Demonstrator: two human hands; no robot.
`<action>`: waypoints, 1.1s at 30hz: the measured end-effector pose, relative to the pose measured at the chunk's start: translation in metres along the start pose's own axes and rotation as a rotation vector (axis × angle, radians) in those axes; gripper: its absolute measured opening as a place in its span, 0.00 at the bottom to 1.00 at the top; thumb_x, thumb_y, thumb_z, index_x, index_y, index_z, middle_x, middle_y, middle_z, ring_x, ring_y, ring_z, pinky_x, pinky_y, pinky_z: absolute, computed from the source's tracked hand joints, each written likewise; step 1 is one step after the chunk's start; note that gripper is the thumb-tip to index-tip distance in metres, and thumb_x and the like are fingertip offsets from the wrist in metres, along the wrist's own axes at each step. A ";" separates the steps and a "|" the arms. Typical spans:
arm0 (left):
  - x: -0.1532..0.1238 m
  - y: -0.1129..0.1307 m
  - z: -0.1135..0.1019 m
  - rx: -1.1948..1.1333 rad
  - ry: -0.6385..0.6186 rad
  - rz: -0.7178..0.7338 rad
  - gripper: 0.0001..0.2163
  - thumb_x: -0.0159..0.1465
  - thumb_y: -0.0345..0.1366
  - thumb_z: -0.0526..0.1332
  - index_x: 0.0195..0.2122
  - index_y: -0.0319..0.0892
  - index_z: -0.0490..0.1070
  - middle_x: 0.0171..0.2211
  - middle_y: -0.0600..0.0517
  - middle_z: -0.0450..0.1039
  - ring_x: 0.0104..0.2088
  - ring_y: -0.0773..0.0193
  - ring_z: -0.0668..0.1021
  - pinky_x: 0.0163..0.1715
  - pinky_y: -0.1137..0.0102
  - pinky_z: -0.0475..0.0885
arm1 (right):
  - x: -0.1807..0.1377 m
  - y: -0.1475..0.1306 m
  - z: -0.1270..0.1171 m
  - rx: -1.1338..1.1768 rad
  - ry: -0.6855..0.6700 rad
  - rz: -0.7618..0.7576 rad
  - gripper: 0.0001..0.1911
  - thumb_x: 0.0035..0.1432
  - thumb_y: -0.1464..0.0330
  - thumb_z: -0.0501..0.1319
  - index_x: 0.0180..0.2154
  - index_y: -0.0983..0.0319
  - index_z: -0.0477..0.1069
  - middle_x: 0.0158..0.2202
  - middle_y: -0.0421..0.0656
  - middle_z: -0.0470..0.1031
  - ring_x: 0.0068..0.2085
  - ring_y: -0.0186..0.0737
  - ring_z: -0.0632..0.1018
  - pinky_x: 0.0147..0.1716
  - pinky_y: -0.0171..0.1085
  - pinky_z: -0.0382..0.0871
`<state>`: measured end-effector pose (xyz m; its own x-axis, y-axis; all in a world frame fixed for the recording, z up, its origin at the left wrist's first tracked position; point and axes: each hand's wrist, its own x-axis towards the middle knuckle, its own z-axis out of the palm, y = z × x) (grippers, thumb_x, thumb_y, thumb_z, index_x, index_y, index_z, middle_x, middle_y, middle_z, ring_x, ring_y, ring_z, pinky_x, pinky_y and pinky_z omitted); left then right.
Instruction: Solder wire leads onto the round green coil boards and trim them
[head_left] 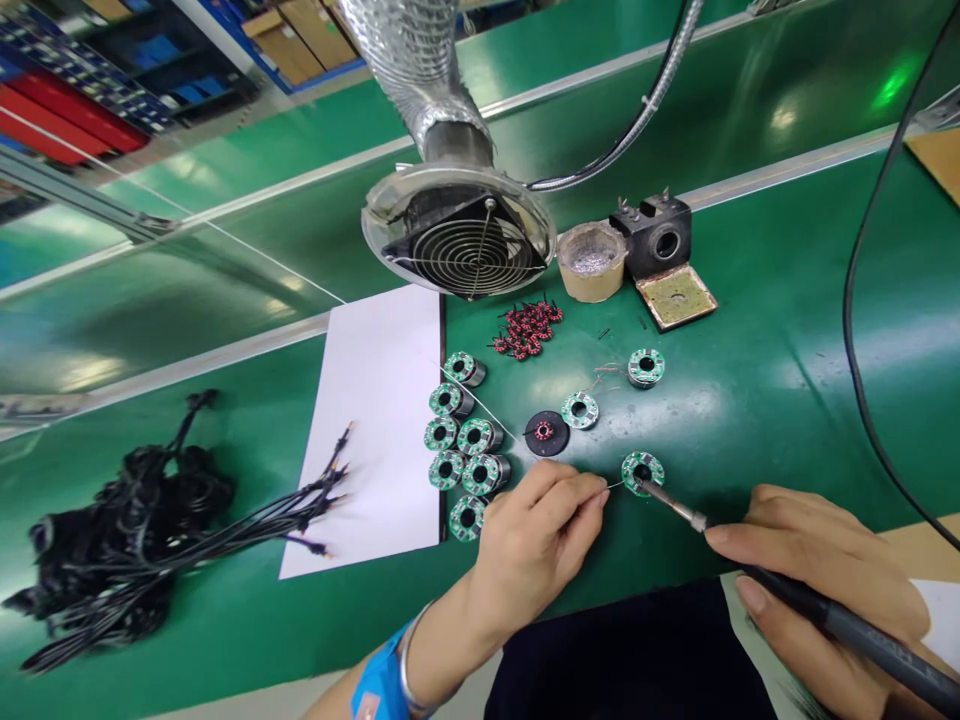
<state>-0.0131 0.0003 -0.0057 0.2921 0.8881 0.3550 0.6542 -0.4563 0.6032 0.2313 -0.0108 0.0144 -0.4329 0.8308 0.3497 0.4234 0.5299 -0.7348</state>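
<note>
My right hand (817,570) is closed around a soldering iron (795,593), whose tip touches a small round part topped by a green ring-shaped circuit board (634,468). Between the pinched thumb and forefinger of my left hand (536,540) runs a thin solder wire (613,486), its end reaching the left edge of that same board. A white strand continues from the left hand up to the left. Just above the left hand, a red-wound ring coil (544,431) sits on a black disc (556,443). Two more board-topped parts (580,410) stand behind, with fine wires beside them.
Several board-topped cylinders (480,437) stand left of my hands beside a white sheet (375,390). Black cables (142,540) lie farther left. A pile of red coils (527,328), a solder pot (592,262) and an iron stand (658,240) are behind. An extractor fan (469,240) hangs above.
</note>
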 end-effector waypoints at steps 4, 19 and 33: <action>0.002 -0.001 0.000 0.007 0.000 0.009 0.07 0.60 0.24 0.63 0.40 0.39 0.71 0.32 0.53 0.73 0.31 0.73 0.75 0.28 0.78 0.70 | 0.002 -0.001 -0.001 0.010 -0.012 -0.009 0.17 0.54 0.79 0.56 0.46 0.64 0.70 0.32 0.43 0.70 0.34 0.35 0.72 0.37 0.40 0.67; 0.002 0.000 0.001 0.058 -0.022 0.030 0.08 0.62 0.25 0.62 0.41 0.40 0.71 0.33 0.53 0.72 0.31 0.74 0.75 0.28 0.79 0.70 | 0.010 0.001 -0.008 0.023 -0.060 -0.007 0.17 0.53 0.78 0.56 0.45 0.63 0.71 0.31 0.43 0.70 0.32 0.34 0.73 0.35 0.39 0.68; 0.001 0.001 0.002 0.096 -0.024 0.045 0.07 0.62 0.26 0.62 0.41 0.40 0.70 0.33 0.53 0.72 0.30 0.73 0.75 0.26 0.78 0.69 | 0.014 0.004 -0.007 0.037 -0.010 -0.002 0.16 0.53 0.77 0.56 0.44 0.63 0.73 0.31 0.43 0.71 0.32 0.36 0.74 0.36 0.40 0.70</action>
<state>-0.0112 0.0013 -0.0059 0.3383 0.8683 0.3627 0.7037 -0.4893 0.5151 0.2325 0.0043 0.0203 -0.4419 0.8281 0.3449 0.3933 0.5244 -0.7552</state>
